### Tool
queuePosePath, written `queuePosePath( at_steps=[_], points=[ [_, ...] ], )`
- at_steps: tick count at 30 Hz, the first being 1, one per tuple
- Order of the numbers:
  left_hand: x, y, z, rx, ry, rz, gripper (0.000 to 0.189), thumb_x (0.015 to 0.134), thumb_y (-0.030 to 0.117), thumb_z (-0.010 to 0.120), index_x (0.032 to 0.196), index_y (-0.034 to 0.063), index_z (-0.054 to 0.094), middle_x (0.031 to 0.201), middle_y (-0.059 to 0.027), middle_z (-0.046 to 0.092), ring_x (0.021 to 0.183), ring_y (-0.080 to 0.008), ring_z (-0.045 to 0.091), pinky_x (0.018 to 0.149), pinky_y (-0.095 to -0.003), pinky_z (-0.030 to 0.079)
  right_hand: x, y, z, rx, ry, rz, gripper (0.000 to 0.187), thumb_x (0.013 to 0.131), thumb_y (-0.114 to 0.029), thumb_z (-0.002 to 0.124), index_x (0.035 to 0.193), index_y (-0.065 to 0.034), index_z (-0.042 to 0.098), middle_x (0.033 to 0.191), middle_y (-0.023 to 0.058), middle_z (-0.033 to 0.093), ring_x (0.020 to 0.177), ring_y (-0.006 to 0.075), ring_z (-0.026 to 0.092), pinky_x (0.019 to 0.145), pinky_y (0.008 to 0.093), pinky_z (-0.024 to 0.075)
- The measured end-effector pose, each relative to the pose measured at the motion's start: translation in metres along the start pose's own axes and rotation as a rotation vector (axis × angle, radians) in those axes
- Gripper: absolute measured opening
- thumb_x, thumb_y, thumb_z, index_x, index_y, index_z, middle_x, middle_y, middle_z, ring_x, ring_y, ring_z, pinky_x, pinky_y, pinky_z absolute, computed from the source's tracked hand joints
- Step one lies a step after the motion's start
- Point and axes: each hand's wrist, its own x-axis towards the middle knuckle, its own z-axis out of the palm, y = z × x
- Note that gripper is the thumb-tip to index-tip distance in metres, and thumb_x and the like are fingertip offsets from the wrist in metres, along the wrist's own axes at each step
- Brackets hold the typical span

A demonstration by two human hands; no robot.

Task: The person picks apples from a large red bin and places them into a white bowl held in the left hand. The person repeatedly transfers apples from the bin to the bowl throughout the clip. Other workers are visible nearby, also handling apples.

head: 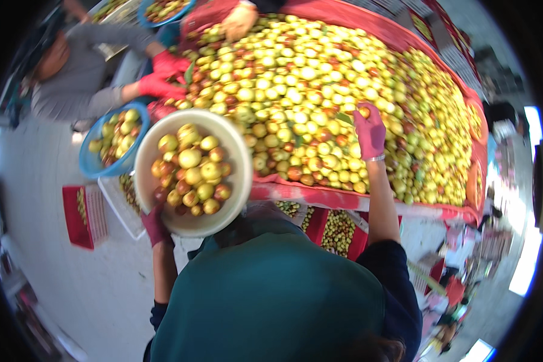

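Observation:
My left hand (155,225), in a dark pink glove, grips the lower left rim of a cream plastic bowl (242,181). Yellow-green and reddish-brown jujubes (190,158) lie in that bowl. In a matching glove, my right hand (371,131) is over the big heap of jujubes (294,95), its fingers closed on a single reddish jujube (364,111). A green leaf (345,118) is just left of those fingers. Red cloth (380,22) lines the edge of the large bin around the heap.
A co-worker's red-gloved hands (165,77) touch the heap's left end, and another person's hand (239,21) reaches in at the top. A blue basin of jujubes (83,156) stands beside my bowl. Red crates (78,217) and a white crate (117,208) sit lower down.

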Motion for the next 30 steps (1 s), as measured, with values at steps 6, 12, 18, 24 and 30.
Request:
queuePosePath(
  at_steps=[6,12,18,24,30],
  points=[
    [-0.003,0.001,0.005,-0.03,0.027,0.067,0.037,0.066,0.014,0.06,0.099,-0.0021,0.057,0.084,-0.0086,0.061,0.072,-0.0174,0.059,0.064,-0.0296,0.047,-0.126,-0.182,0.1,0.672,-0.195,-0.562,0.037,0.073,-0.008,0.066,0.108,-0.0039,0.054,0.088,0.0085,0.06,0.08,0.0184,0.058,0.074,0.0289,0.0454],
    [-0.011,0.011,0.01,-0.25,-0.052,0.035,0.038,0.066,0.01,0.057,0.102,-0.0003,0.054,0.091,-0.0087,0.059,0.079,-0.0184,0.058,0.07,-0.0292,0.046,-0.189,-0.282,0.188,0.311,-1.057,-0.662,0.047,0.075,-0.019,0.065,0.119,-0.0121,0.051,0.068,0.008,0.057,0.061,0.0208,0.058,0.059,0.0302,0.0458],
    [-0.004,-0.002,0.004,-0.192,-0.105,0.088,0.042,0.066,0.007,0.058,0.108,-0.0002,0.053,0.095,-0.0116,0.061,0.082,-0.0204,0.06,0.073,-0.0304,0.049,-0.169,-0.218,0.199,0.359,-0.856,-0.487,0.036,0.074,-0.014,0.061,0.11,-0.0109,0.057,0.083,0.0085,0.055,0.074,0.0206,0.056,0.068,0.0321,0.0459],
    [0.01,-0.015,-0.001,0.125,0.014,0.086,0.039,0.066,0.018,0.065,0.1,0.0001,0.057,0.088,-0.0086,0.061,0.075,-0.0169,0.056,0.067,-0.0285,0.046,-0.141,-0.134,0.154,0.363,-0.64,-0.375,0.032,0.075,-0.008,0.059,0.107,-0.0066,0.058,0.109,0.0097,0.055,0.103,0.0223,0.052,0.089,0.0328,0.0405],
    [0.005,-0.004,-0.003,-0.041,-0.093,0.024,0.046,0.07,0.011,0.061,0.112,-0.0024,0.051,0.097,-0.012,0.059,0.082,-0.0218,0.058,0.073,-0.0314,0.047,-0.066,-0.016,0.048,0.111,0.258,-0.364,0.031,0.074,0.006,0.057,0.104,-0.0043,0.056,0.103,0.0104,0.057,0.099,0.0225,0.053,0.085,0.0307,0.0425]
  ],
)
